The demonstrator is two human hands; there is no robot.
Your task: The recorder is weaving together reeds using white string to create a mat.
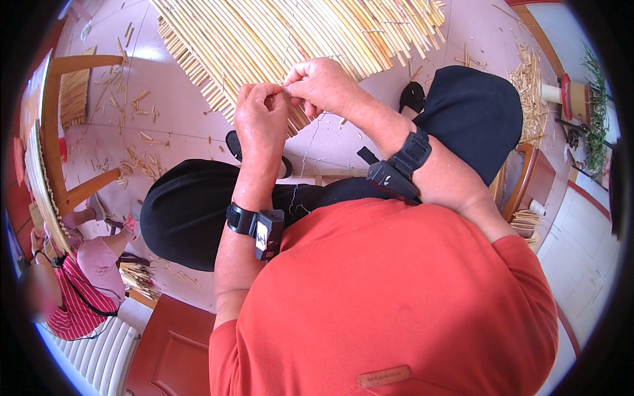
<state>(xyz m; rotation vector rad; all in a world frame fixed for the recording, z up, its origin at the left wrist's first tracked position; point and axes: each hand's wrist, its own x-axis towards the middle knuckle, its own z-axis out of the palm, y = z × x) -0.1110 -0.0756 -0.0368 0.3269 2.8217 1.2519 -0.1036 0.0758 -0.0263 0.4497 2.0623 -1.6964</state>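
A mat of pale reed-like sticks (284, 39), tied side by side with thin thread, lies before me over the floor. At its near edge my two hands meet with their fingertips close together. My left hand (259, 122) is closed in a pinch, and whatever is between its fingers is too small to make out. My right hand (325, 86) is also closed, its thumb and forefinger pinched against the left fingertips. A thin white thread (305, 157) runs down from below my right hand toward my lap, its upper end hidden by the fingers.
Cut stick pieces (142, 158) litter the tiled floor. A wooden frame (86, 191) stands at the left, where another person (86, 277) in a striped top sits. Bundled sticks (526, 79) and a potted plant (594, 112) are at the right. A stool bar (323, 173) crosses below my hands.
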